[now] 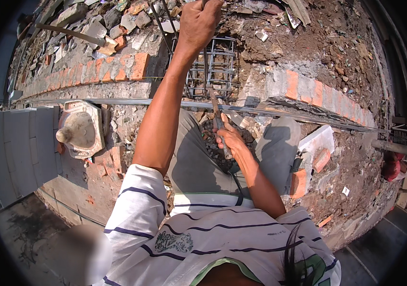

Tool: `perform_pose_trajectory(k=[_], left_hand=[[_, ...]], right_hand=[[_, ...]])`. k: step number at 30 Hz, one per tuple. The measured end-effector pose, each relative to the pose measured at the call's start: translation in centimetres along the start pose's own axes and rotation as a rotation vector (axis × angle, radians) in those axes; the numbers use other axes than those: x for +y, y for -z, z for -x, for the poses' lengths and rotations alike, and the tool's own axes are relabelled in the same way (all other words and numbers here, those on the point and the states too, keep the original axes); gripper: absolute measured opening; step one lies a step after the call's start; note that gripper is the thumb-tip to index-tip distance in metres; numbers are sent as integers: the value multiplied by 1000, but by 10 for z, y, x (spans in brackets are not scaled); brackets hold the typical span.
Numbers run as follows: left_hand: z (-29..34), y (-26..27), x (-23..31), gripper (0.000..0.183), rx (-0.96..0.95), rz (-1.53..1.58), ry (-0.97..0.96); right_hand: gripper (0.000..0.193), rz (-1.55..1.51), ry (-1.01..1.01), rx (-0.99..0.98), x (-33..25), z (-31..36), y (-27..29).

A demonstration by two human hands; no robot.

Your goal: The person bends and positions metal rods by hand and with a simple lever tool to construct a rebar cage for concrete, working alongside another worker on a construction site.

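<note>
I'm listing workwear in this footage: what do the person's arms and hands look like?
The left hand and right hand are bare, with no gloves or wristwear visible. The left forearm and right forearm are uncovered too. The left sleeve is short and white with dark stripes, matching the shirt.

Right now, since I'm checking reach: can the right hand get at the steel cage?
Probably yes: the right hand is near the steel cage, though it holds a tool and long bars cross between.

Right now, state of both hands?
Left hand: closed around a thin, dark metal rod.
Right hand: closed around a long, narrow, brownish tool.
</note>
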State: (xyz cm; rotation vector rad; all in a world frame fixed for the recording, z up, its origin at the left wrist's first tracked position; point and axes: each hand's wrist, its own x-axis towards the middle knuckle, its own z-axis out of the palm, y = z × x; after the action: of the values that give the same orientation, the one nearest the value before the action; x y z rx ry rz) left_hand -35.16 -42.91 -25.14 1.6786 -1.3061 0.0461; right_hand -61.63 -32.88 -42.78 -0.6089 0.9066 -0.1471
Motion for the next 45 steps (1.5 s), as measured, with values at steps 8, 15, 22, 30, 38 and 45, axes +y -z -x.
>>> perform_pose_trajectory(k=[8,15,22,30,38,45], left_hand=[[-9,-5,-12,30,53,-120,-167],[-13,-2,7,22,30,436,330],[-14,9,36,37,133,495,303],[-22,2,30,36,139,595,317],[-32,-13,22,37,155,662,328],[-56,-28,11,47,130,762,268]], right_hand=[[73,303,-90,241,32,-13,8],[31,386,68,211,49,-4,4],[19,130,35,213,52,-16,2],[36,-400,-201,-13,65,-10,7],[33,-324,-332,21,58,-1,8],[34,-591,-291,-37,59,-1,-4]])
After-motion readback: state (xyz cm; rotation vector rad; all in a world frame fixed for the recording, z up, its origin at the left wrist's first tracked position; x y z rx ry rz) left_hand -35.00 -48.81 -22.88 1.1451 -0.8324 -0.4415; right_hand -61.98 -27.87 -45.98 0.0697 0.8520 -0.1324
